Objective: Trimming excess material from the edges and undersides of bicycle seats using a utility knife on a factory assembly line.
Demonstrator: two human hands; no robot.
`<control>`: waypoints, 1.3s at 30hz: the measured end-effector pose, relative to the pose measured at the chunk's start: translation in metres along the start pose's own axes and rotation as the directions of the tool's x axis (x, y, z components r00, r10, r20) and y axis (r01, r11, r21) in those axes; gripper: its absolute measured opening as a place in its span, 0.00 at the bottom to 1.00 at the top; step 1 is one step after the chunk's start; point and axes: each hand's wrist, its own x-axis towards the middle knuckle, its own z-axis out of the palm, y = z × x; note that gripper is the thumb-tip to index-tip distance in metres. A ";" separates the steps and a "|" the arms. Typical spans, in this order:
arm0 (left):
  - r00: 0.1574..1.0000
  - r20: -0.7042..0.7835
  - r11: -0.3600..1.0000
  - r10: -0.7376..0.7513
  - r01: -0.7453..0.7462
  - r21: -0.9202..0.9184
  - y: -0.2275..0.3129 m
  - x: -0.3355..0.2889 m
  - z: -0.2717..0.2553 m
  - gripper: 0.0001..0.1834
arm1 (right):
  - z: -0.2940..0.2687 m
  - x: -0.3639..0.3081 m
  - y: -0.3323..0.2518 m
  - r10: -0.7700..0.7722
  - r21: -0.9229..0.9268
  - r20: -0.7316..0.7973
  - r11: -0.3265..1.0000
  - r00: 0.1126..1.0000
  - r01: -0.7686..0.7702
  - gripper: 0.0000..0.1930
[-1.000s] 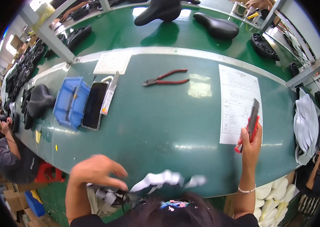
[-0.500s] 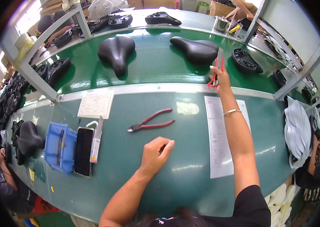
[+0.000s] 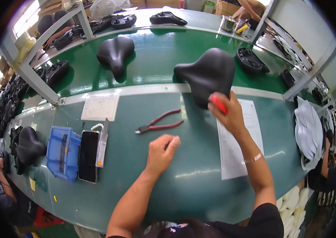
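Note:
My right hand (image 3: 227, 113) is closed at the near end of a black bicycle saddle (image 3: 211, 69). A blurred red-handled tool (image 3: 218, 104) is in the same hand, its metal part hidden. The saddle is tilted across the pale strip between the green belt and the bench, its nose pointing left. My left hand (image 3: 162, 152) is curled over the bench, thumb against the fingers, with nothing visible in it. Just beyond it lie cutting pliers (image 3: 158, 122) with red handles, jaws to the left and handles spread.
Another saddle (image 3: 116, 53) and an upturned saddle (image 3: 251, 61) rest on the green belt (image 3: 152, 59). A blue bin (image 3: 63, 154) and a phone (image 3: 88, 156) are at left, a printed sheet (image 3: 237, 158) under my right forearm. Metal posts (image 3: 37, 73) flank the bench. Other people work nearby.
My right hand has come nearer, bringing the right saddle off its place on the belt toward the bench and turning it. My left hand has shifted slightly.

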 end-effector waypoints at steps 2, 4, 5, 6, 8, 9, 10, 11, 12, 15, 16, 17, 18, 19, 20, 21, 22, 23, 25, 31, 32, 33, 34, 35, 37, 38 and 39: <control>0.998 0.015 0.980 -0.056 0.058 -0.191 0.002 -0.002 -0.004 0.16 | -0.036 -0.043 -0.053 -0.207 -0.154 0.198 0.959 0.958 0.239 0.16; 0.989 0.064 0.873 -0.137 0.151 -0.464 0.005 0.001 -0.005 0.26 | -0.056 -0.084 -0.086 -0.352 -0.120 0.353 0.902 0.867 0.415 0.15; 0.974 0.098 0.782 -0.204 0.223 -0.582 0.004 0.003 -0.008 0.33 | -0.060 -0.101 -0.095 -0.469 -0.042 0.381 0.852 0.797 0.522 0.15; 0.939 0.226 0.679 -0.258 0.343 -0.649 0.006 0.003 -0.017 0.38 | -0.063 -0.116 -0.104 -0.509 0.019 0.451 0.827 0.733 0.562 0.14; 0.818 0.498 0.529 -0.289 0.570 -0.629 0.013 0.000 -0.038 0.47 | -0.069 -0.144 -0.122 -0.519 0.161 0.501 0.842 0.693 0.515 0.14; 0.816 0.490 0.523 -0.305 0.574 -0.630 0.016 -0.009 -0.042 0.47 | -0.074 -0.153 -0.130 -0.523 0.178 0.501 0.842 0.690 0.508 0.14; 0.846 0.449 0.670 -0.287 0.512 -0.538 0.019 -0.018 -0.044 0.46 | -0.081 -0.162 -0.137 -0.370 0.303 0.433 0.919 0.822 0.253 0.14; 0.873 0.411 0.793 -0.261 0.437 -0.424 0.022 -0.027 -0.045 0.44 | -0.086 -0.171 -0.141 -0.176 0.432 0.392 0.902 0.903 -0.012 0.15; 0.890 0.376 0.816 -0.257 0.408 -0.409 0.028 -0.034 -0.043 0.39 | -0.091 -0.180 -0.140 0.038 0.459 0.376 0.860 0.926 -0.222 0.15; 0.861 0.350 0.800 -0.368 0.485 -0.353 0.053 -0.052 -0.042 0.33 | -0.101 -0.191 -0.141 0.500 0.330 0.281 0.751 0.819 -0.572 0.20; 0.862 0.340 0.798 -0.375 0.487 -0.354 0.060 -0.054 -0.045 0.33 | -0.101 -0.188 -0.137 0.495 0.334 0.292 0.749 0.819 -0.572 0.20; 0.869 0.334 0.816 -0.365 0.471 -0.335 0.065 -0.056 -0.046 0.31 | -0.102 -0.184 -0.134 0.297 0.253 0.249 0.899 0.922 -0.358 0.24; 0.876 0.328 0.833 -0.354 0.455 -0.316 0.071 -0.057 -0.047 0.29 | -0.102 -0.179 -0.131 0.076 0.162 0.225 0.980 0.971 -0.114 0.27; 0.874 0.327 0.829 -0.359 0.459 -0.318 0.080 -0.057 -0.046 0.29 | -0.105 -0.171 -0.130 0.076 0.163 0.232 0.980 0.970 -0.116 0.27; 0.873 0.311 0.864 -0.375 0.451 -0.225 0.088 -0.055 -0.045 0.27 | -0.105 -0.161 -0.127 -0.050 0.071 0.336 0.997 0.941 0.028 0.29; 0.872 0.296 0.888 -0.390 0.441 -0.130 0.092 -0.053 -0.043 0.26 | -0.104 -0.154 -0.125 -0.160 -0.006 0.445 0.983 0.881 0.182 0.31; 0.877 0.296 0.897 -0.378 0.426 -0.120 0.094 -0.052 -0.039 0.25 | -0.103 -0.149 -0.123 -0.159 -0.008 0.446 0.983 0.881 0.181 0.31; 0.877 0.300 0.896 -0.376 0.427 -0.122 0.094 -0.050 -0.039 0.25 | -0.102 -0.145 -0.121 -0.153 -0.060 0.518 0.975 0.841 0.214 0.32; 0.879 0.304 0.910 -0.367 0.408 -0.082 0.092 -0.048 -0.041 0.22 | -0.101 -0.150 -0.122 -0.143 -0.104 0.591 0.962 0.794 0.251 0.33; 0.905 0.075 0.873 -0.419 0.424 -0.242 0.072 -0.076 -0.048 0.20 | -0.088 -0.218 -0.174 0.265 -0.126 0.530 0.964 0.805 -0.235 0.37; 0.906 0.045 0.866 -0.420 0.415 -0.278 0.081 -0.085 -0.046 0.21 | -0.088 -0.224 -0.183 0.307 -0.102 0.517 0.949 0.799 -0.299 0.37; 0.906 0.051 0.864 -0.419 0.416 -0.284 0.081 -0.092 -0.045 0.21 | -0.088 -0.229 -0.193 0.311 -0.110 0.518 0.948 0.797 -0.299 0.37; 0.920 -0.008 0.879 -0.392 0.372 -0.300 0.080 -0.098 -0.044 0.21 | -0.089 -0.233 -0.203 0.355 -0.088 0.481 0.930 0.802 -0.358 0.37; 0.930 -0.064 0.892 -0.362 0.326 -0.314 0.079 -0.104 -0.044 0.21 | -0.091 -0.238 -0.211 0.399 -0.065 0.441 0.907 0.804 -0.415 0.37; 0.943 -0.062 0.907 -0.327 0.295 -0.299 0.073 -0.118 -0.050 0.22 | -0.103 -0.238 -0.216 0.422 -0.130 0.490 0.900 0.762 -0.415 0.34; 0.935 -0.092 0.899 -0.342 0.297 -0.323 0.072 -0.124 -0.052 0.22 | -0.106 -0.234 -0.211 0.422 -0.055 0.498 0.888 0.758 -0.457 0.32; 0.926 -0.123 0.890 -0.358 0.298 -0.345 0.072 -0.131 -0.055 0.22 | -0.106 -0.229 -0.206 0.418 0.021 0.508 0.868 0.753 -0.496 0.30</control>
